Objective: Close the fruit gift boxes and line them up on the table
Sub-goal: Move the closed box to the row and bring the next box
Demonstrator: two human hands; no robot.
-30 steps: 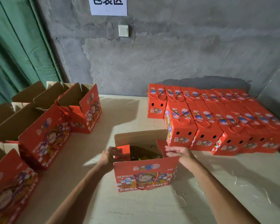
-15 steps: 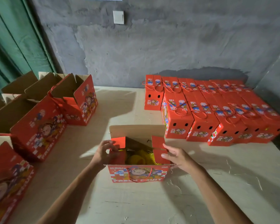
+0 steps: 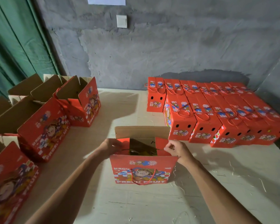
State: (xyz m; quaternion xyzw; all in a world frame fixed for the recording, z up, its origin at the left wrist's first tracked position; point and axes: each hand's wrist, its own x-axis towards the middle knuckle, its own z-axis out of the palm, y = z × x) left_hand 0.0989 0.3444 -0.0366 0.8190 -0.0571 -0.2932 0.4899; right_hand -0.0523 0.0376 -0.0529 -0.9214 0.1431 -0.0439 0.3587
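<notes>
Pinching the glossy red side flaps, the left hand and right hand hold the open cardboard gift box; it stands between their fingers on the pale worktop.

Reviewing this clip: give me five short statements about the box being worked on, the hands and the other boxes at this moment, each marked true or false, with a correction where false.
1. The box in front of the person is fully closed. False: its rear flap stands up and the top is open.
2. The left hand holds the left side flap. True.
3. The right hand rests flat on the table. False: it pinches the right side flap.
4. The closed boxes stand in rows at the right, by the wall. True.
5. The boxes at the left are shut too. False: their flaps stand open.
</notes>
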